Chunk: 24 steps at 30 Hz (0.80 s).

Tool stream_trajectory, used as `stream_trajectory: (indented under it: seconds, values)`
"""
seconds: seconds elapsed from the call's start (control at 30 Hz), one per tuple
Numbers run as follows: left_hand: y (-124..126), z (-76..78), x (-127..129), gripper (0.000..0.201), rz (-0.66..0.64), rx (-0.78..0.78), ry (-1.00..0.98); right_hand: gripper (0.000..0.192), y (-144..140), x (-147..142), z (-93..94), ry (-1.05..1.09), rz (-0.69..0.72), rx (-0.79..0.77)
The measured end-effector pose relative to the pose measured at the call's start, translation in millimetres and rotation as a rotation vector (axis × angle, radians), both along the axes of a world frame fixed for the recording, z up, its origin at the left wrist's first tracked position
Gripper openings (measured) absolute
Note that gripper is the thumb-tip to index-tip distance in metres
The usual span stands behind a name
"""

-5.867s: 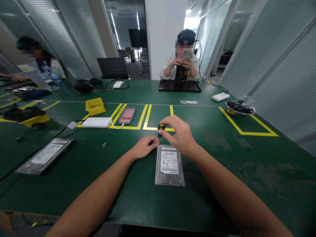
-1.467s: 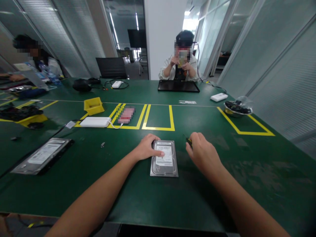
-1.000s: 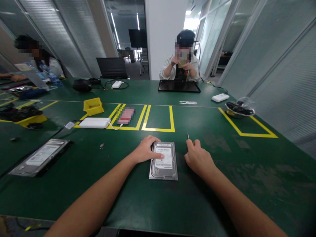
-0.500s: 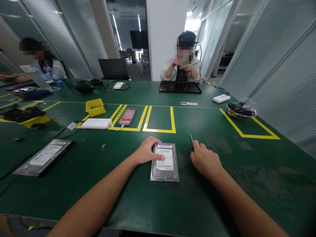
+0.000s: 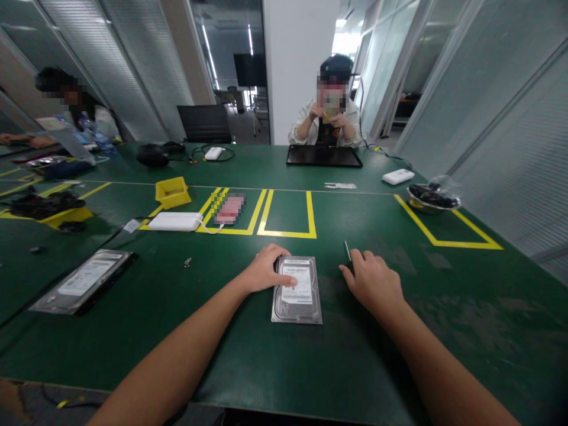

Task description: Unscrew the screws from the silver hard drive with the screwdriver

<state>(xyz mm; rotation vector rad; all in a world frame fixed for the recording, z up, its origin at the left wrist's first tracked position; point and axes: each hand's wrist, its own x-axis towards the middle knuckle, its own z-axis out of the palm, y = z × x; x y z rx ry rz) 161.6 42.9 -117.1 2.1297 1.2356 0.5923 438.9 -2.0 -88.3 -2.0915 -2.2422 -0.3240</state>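
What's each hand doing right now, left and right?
Left hand: open, fingers resting flat on the hard drive.
Right hand: closed around a screwdriver, its tip pointing away over the table.

You're sitting at a big green table point(image 5: 444, 307) with yellow tape boxes point(image 5: 287, 220) marked on it. Glass partition walls with closed blinds point(image 5: 497, 100) run down your right side, and more of the same blinds point(image 5: 110, 71) are on your left. Straight ahead there's a white pillar point(image 5: 299, 65), and next to it a corridor with long ceiling strip lights point(image 5: 251, 38) and a dark screen point(image 5: 249, 70) on a stand. An empty black chair point(image 5: 204, 123) is pushed up to the far side of the table. Bright daylight comes in from a window point(image 5: 344, 41) way at the back.
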Motion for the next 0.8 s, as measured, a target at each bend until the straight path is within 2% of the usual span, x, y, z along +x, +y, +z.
stream_trajectory:
  seconds: [0.07,0.13,0.2,0.3,0.43,0.63,0.8]
  values:
    - [0.4,0.6,0.3,0.065,-0.001,-0.005,0.008,0.032,-2.2,-2.0,-0.2,0.03,0.139,0.096]
    - [0.9,1.3,0.8,0.065,0.001,-0.007,0.017,0.032,-4.9,-6.7,-3.0,0.145,0.35,0.153]
    - [1.1,1.7,1.2,0.066,0.005,-0.007,0.023,0.033,-8.9,-14.4,-8.5,0.306,0.562,0.167]
    - [0.6,1.6,1.0,0.07,0.01,-0.005,0.024,0.034,-15.7,-28.1,-18.7,0.449,0.738,0.125]
    - [-0.9,-0.4,-0.1,0.075,0.016,0.002,-0.021,0.034,-19.4,-39.4,-27.9,0.492,0.825,0.064]
    - [-0.7,-6.4,1.2,0.046,0.106,-0.025,-0.184,0.027,-15.9,-39.7,-29.5,0.531,0.838,0.045]
    - [0.2,-9.4,1.9,0.039,0.171,-0.035,-0.223,0.028,-15.3,-40.4,-30.2,0.56,0.843,0.002]
